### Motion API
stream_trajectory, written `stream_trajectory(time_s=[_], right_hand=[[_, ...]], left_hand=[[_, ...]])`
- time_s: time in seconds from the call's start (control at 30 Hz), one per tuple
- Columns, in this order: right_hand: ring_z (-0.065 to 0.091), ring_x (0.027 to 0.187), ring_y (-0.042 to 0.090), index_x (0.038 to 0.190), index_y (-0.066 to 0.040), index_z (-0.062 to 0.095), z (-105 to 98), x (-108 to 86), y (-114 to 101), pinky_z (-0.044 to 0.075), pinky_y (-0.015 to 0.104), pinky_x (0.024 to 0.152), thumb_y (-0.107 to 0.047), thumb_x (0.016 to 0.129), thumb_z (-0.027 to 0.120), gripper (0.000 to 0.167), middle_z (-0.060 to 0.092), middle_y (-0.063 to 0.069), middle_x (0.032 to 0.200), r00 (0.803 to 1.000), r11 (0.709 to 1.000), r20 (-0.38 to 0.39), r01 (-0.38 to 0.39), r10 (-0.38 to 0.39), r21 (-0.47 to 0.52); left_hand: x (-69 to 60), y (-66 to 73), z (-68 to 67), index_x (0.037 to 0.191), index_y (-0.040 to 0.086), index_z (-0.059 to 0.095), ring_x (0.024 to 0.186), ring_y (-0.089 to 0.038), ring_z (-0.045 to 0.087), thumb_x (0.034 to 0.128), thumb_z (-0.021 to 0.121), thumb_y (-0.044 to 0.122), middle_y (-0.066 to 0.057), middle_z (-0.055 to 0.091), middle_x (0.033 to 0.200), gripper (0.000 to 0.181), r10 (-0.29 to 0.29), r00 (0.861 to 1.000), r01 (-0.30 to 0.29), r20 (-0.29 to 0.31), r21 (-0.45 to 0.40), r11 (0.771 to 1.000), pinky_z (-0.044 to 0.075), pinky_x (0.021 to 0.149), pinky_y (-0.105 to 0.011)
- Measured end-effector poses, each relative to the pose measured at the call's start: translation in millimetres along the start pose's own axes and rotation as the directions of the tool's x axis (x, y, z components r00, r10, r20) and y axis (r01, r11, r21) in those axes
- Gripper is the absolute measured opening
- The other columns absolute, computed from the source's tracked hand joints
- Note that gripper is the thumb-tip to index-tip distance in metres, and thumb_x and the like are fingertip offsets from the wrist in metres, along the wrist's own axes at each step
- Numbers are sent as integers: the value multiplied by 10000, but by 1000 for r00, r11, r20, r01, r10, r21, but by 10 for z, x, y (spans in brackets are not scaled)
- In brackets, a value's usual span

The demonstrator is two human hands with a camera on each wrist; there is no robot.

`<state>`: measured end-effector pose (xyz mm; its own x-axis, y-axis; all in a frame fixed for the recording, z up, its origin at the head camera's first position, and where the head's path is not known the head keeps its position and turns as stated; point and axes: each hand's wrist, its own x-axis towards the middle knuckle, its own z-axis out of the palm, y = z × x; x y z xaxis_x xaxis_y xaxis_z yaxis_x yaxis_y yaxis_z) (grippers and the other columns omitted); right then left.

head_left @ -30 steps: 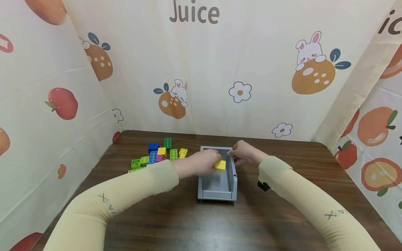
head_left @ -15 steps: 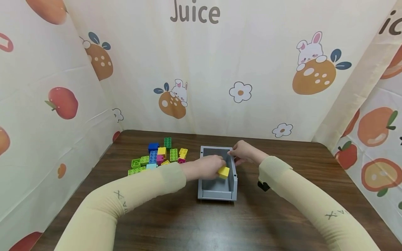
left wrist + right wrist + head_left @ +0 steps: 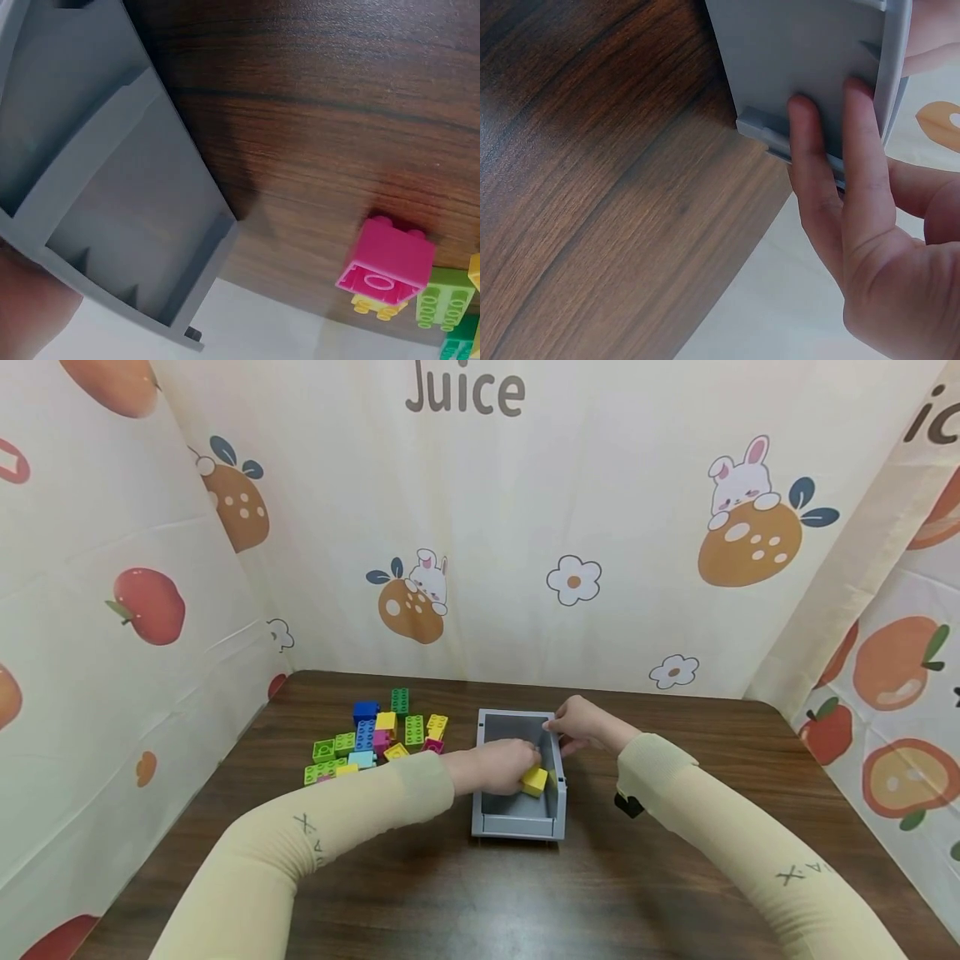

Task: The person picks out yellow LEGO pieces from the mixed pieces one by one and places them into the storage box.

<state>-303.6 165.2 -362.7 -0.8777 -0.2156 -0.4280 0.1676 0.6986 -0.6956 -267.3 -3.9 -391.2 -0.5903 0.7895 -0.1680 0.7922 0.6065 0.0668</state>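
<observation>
A grey open-topped plastic box (image 3: 517, 828) stands on the table, its long side running away from me. My left hand (image 3: 501, 766) reaches down into it and grips a yellow toy building brick (image 3: 534, 782), low near the right wall. The left fingertips are partly hidden. At the far right side of the box, my right hand (image 3: 585, 724) pinches the side wall. In the right wrist view, two fingers (image 3: 866, 161) lie along the outer face of the box (image 3: 802, 52). The left wrist view shows the grey box (image 3: 127, 210) close up, without the brick.
Several loose building bricks lie to the left of the box, among them a blue brick (image 3: 366, 712), a dark green brick (image 3: 400, 700) and a magenta brick (image 3: 386, 262). They rest on a dark wooden table (image 3: 480, 902). A printed curtain (image 3: 495, 527) hangs behind it.
My left hand has moved slightly right and lower into the box with the yellow brick. More of the brick pile shows behind that arm. The right hand stays on the wall.
</observation>
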Motion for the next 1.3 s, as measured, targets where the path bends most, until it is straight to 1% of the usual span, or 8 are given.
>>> stream_trajectory(time_s=[0.3,0.47,0.63,0.77,1.07,1.2,1.3], right_hand=[[625,696,165,1129,119,596,11,-11,-6,577,288,643,-119,957,546,299,638,177,925,1000,1000,-1,-3,3,4],[625,696,166,1131,117,596,16,-13,0,578,293,651,-120,954,551,300,640,175,921,1000,1000,-2,-8,8,12],[619,695,164,1131,126,589,14,-23,-1,578,295,657,-110,961,535,296,635,184,924,1000,1000,5,-1,1,18],[618,698,166,1133,117,593,9,-25,-1,578,293,656,-116,960,539,294,633,179,926,1000,1000,0,-5,5,20],[621,697,162,1143,116,585,11,-4,1,577,290,647,-118,960,538,301,638,181,928,1000,1000,4,-1,1,20],[625,707,166,1148,120,583,7,-4,0,577,289,654,-116,959,540,305,638,193,951,1000,1000,6,-6,6,25],[620,702,165,1135,117,590,3,0,6,577,289,649,-115,958,542,296,636,195,952,1000,1000,5,-8,8,28]], left_hand=[[9,7,20,1168,68,630,862,-95,575,829,707,131,-36,635,1025,353,0,1000,0,-2,4,1000,515,843,-241],[12,4,29,1170,72,631,842,-87,564,841,699,126,-30,641,1026,340,-4,1000,4,8,-14,1000,513,853,-235],[23,-5,42,1148,74,632,836,-76,571,837,697,126,-25,640,1004,322,-2,1000,2,2,-1,1000,515,819,-225],[28,-11,43,1136,75,633,817,-72,566,831,701,124,-20,639,982,316,-6,1000,6,4,-6,1000,515,803,-224],[12,-15,37,1139,89,616,813,-64,561,834,700,167,-6,643,972,325,-12,1000,11,12,24,1000,512,793,-224],[-10,-18,11,1136,97,605,812,-65,562,835,702,190,-2,636,979,330,-21,1000,21,9,8,1000,511,782,-217],[-34,-14,-39,1157,87,601,827,-72,573,837,706,213,-6,634,992,359,-31,999,32,5,-17,999,512,791,-214]])
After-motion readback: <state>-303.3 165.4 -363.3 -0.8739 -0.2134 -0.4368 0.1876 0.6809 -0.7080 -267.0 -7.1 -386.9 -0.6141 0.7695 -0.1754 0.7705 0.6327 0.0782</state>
